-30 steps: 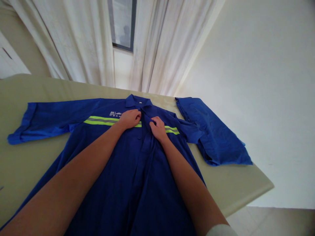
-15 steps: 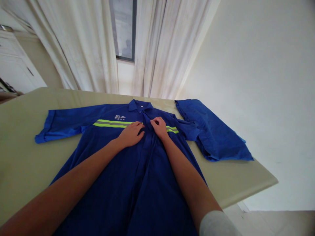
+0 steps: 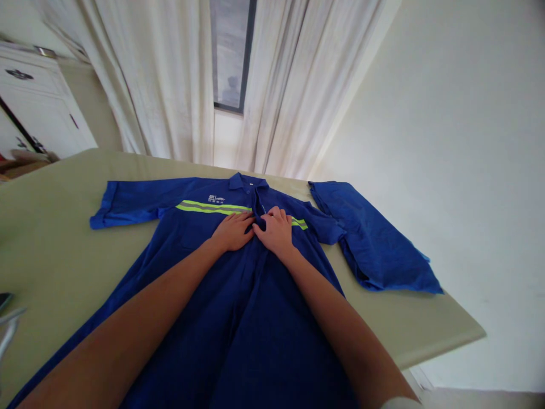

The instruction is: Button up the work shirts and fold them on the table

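Observation:
A dark blue work shirt [image 3: 204,267] lies front up, with its collar at the far end. A yellow-green and grey reflective stripe [image 3: 208,208] crosses its chest, below a small white logo. My left hand [image 3: 234,231] rests at the front opening at stripe height, its fingertips closed on the placket [image 3: 256,258]. Close against it, my right hand [image 3: 276,230] pinches the placket's other edge between thumb and bent fingers. Above the hands the front edge stands up in a raised fold. Any button under the fingers is hidden.
A folded blue garment [image 3: 374,238] lies at the right, touching the shirt's sleeve. The pale green table [image 3: 430,324] ends near the wall on the right. A white cable [image 3: 11,326] and a dark object's corner [image 3: 4,300] show at the left edge. Curtains [image 3: 170,85] hang behind.
My right hand has come left, up to my left hand, drawing the front edge across. The fold below the collar now stands up more. The view has shifted slightly left.

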`<action>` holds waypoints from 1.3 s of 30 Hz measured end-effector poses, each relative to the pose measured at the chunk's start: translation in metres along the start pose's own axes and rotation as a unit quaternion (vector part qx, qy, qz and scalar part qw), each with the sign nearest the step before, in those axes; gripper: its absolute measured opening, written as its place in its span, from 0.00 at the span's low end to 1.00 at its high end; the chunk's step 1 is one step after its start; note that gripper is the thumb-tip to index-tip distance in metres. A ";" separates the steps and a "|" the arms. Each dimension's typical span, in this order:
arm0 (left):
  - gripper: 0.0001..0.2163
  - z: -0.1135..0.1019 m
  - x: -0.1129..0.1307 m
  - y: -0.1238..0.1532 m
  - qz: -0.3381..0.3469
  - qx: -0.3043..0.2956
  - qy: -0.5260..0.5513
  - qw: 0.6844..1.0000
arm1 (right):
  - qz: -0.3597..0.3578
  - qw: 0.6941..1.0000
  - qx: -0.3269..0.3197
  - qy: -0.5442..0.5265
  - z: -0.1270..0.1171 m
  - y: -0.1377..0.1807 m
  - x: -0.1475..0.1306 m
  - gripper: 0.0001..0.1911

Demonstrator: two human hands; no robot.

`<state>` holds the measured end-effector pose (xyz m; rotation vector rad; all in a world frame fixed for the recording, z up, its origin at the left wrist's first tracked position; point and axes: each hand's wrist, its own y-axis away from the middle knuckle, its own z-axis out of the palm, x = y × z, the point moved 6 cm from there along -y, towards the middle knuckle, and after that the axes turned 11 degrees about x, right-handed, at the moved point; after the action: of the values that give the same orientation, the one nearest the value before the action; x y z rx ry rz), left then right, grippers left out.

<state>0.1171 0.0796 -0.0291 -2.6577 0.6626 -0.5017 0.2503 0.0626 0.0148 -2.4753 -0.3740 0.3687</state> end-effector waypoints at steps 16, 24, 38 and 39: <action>0.15 -0.015 -0.011 -0.005 -0.042 0.036 0.031 0.998 | 0.062 0.997 -0.033 0.017 0.019 0.011 0.004 0.18; 0.15 -0.012 -0.011 -0.004 -0.050 0.017 0.020 0.998 | 0.088 0.992 -0.082 0.027 0.018 0.002 0.010 0.15; 0.13 -0.013 -0.012 -0.002 -0.051 0.052 0.073 0.995 | 0.131 0.968 -0.024 -0.211 0.025 0.001 0.012 0.15; 0.13 -0.013 -0.013 -0.002 -0.058 0.053 0.083 0.993 | 0.128 0.969 -0.031 -0.207 0.029 0.003 0.011 0.13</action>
<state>0.1016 0.0849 -0.0198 -2.5833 0.5146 -0.7739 0.2510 0.0791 -0.0116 -2.5025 -0.2333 1.0030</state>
